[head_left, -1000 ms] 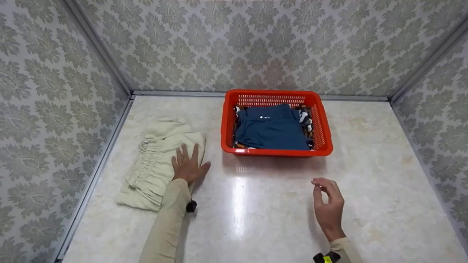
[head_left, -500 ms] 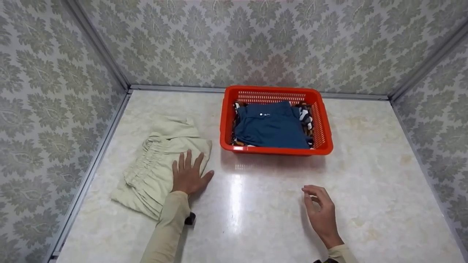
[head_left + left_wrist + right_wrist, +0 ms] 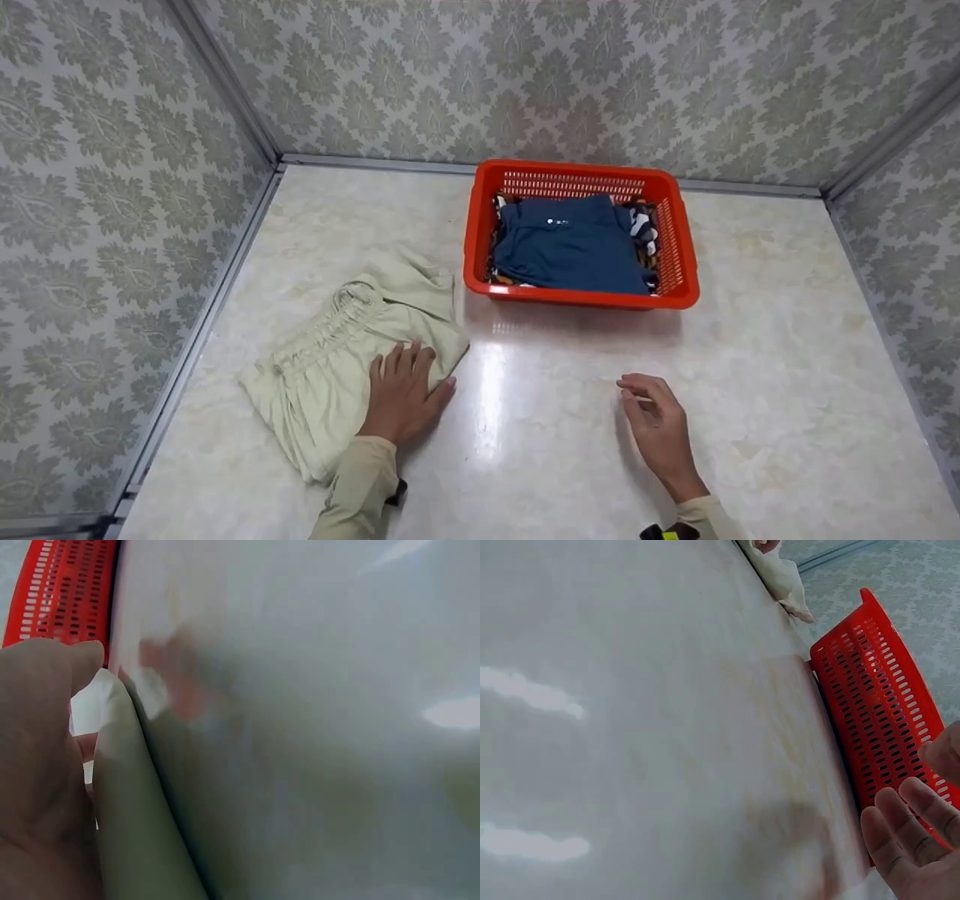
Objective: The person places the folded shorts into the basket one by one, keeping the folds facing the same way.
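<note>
A folded pair of pale beige elastic-waist pants [image 3: 337, 390] lies on the left of the table, its gathered waistband running diagonally. My left hand [image 3: 405, 394] rests on the pants near their right edge, fingers spread over the cloth and thumb out to the side. In the left wrist view, the cloth edge [image 3: 142, 825] rises beside that hand. Over the table's right half, my right hand [image 3: 660, 435] hovers with loosely bent fingers and nothing in them. The right wrist view shows its fingers [image 3: 915, 825] overlapping the red basket's side.
A red plastic basket [image 3: 577, 297] stands at the back of the table. Inside it, a folded dark blue garment [image 3: 574, 251] lies on a black, white and brown patterned cloth [image 3: 645, 232]. Patterned wall panels [image 3: 450, 82] enclose the table at the back and sides.
The pants have slid right and toward me under my left hand, turning clockwise. My right hand has shifted slightly left. The basket stays in place while the head view shifts a little.
</note>
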Available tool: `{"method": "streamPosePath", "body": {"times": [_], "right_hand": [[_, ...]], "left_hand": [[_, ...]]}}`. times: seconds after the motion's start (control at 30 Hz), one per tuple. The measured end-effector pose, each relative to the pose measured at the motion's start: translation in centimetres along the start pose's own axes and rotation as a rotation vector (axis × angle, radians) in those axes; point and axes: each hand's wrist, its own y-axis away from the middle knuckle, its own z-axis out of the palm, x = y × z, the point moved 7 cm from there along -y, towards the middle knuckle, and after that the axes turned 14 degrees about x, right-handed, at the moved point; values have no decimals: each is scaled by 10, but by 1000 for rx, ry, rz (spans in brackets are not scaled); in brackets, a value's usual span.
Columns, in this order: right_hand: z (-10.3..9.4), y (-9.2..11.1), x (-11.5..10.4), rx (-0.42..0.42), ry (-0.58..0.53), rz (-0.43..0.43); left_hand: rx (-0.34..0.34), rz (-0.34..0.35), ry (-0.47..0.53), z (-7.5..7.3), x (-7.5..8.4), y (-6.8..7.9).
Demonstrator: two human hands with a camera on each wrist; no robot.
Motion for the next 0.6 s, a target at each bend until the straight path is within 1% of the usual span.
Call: {"method": "streamPosePath", "body": {"times": [0.07, 0.13, 0.27, 0.37, 0.47, 0.6], "right_hand": [[-1, -1, -7, -8, -27, -10], [-2, -3, -8, -6, -47, 0], [-4, -7, 11, 0, -100, 81], [-3, -8, 28, -25, -112, 135], [-2, -8, 33, -57, -129, 154], [-1, -7, 34, -87, -138, 184]], "left_hand": [[6, -7, 14, -2, 4, 6], [9, -9, 32, -3, 8, 12], [26, 0, 62, -6, 17, 24], [45, 14, 74, -8, 23, 33], [51, 49, 47, -7, 31, 43], [24, 89, -20, -6, 43, 55]]}}
